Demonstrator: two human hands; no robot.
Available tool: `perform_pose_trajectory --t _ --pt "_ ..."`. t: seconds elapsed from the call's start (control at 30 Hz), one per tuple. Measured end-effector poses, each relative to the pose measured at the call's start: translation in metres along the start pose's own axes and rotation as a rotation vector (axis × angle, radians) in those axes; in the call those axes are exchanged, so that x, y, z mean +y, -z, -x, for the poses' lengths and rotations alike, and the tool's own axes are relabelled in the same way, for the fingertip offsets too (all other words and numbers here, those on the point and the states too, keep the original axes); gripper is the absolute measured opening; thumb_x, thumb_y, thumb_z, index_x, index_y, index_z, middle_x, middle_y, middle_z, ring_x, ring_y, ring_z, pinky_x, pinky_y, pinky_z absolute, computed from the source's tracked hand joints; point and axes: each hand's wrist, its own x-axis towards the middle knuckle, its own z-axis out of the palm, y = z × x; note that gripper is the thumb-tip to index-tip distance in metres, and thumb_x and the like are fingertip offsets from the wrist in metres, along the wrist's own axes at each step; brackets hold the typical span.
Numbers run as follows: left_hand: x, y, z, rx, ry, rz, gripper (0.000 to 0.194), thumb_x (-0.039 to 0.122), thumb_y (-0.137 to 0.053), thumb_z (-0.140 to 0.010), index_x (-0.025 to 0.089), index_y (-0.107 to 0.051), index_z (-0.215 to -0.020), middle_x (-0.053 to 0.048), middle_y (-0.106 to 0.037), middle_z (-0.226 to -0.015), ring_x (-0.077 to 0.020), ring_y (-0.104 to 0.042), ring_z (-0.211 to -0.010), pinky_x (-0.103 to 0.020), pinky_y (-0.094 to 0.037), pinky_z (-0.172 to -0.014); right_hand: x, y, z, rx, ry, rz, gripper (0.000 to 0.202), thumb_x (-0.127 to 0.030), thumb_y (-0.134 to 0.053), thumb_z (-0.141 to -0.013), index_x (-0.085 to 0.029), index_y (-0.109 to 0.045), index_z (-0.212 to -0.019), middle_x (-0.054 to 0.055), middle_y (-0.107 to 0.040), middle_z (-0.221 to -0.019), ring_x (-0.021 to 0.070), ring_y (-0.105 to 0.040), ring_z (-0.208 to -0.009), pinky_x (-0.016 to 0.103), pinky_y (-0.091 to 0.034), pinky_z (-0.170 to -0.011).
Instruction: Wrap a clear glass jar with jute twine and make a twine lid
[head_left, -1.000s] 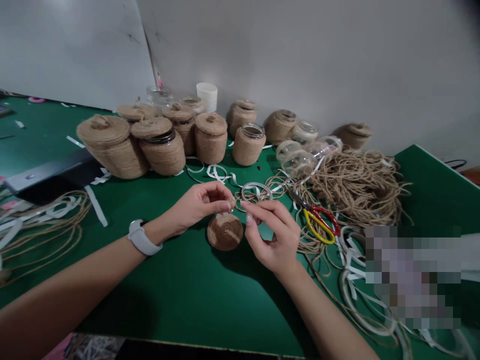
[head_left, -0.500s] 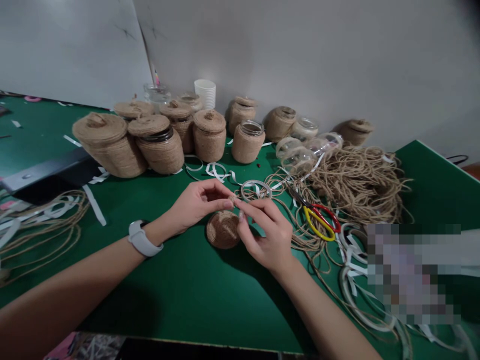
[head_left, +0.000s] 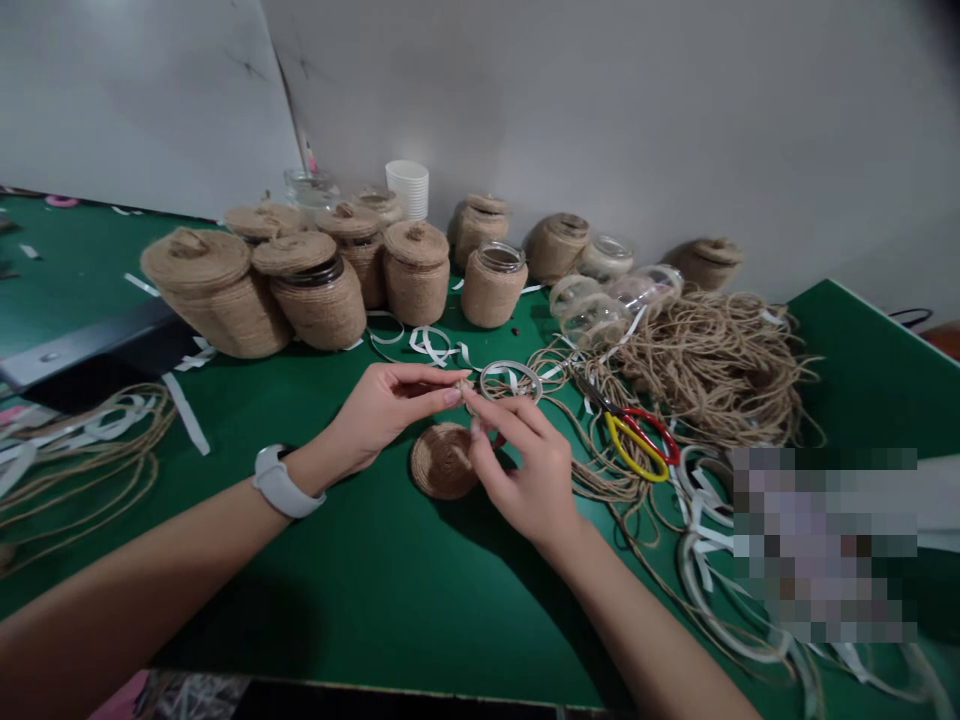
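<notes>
My left hand [head_left: 401, 405] pinches a short bit of jute twine [head_left: 466, 390] between thumb and forefinger. Opposite it, my right hand [head_left: 525, 460] also has its fingertips closed on the twine, so the two hands nearly meet. Just below them a round lid [head_left: 442, 462] of coiled jute lies on the green table, its right edge partly behind my right fingers. A strand of twine seems to run from my right fingertips down to the lid. A white watch band [head_left: 285, 482] circles my left wrist.
Several jute-wrapped jars [head_left: 322, 305] stand along the back. Scissors [head_left: 637, 440] with red and yellow handles lie to the right, before a heap of twine [head_left: 720, 365]. Clear round lids [head_left: 592, 310], white tape strips [head_left: 186, 412] and a grey metal bar [head_left: 82, 345] are around.
My left thumb and forefinger have closed nearer together on the twine. My right fingers have shifted slightly left, and more of the lid's middle shows.
</notes>
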Motion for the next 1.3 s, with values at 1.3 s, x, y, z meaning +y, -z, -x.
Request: perform_pose_trajectory --t 1.3 --pt "0.008 0.009 -0.003 -0.241 -0.184 -0.346 0.036 0.035 -0.079 -0.071 0.019 -0.067 -0.101 -0.001 -0.063 -0.082 -0.0139 -0.060 -0.075 -0.023 -0.047 -0.062 0.008 -0.004 -0.010 -0.168 -0.973 -1.262 0.028 -0.034 -0.087 -0.064 -0.018 -0.070 -0.080 -0.003 -0.071 -0.073 0.0051 -0.064 -0.065 0.012 -0.053 -0.061"
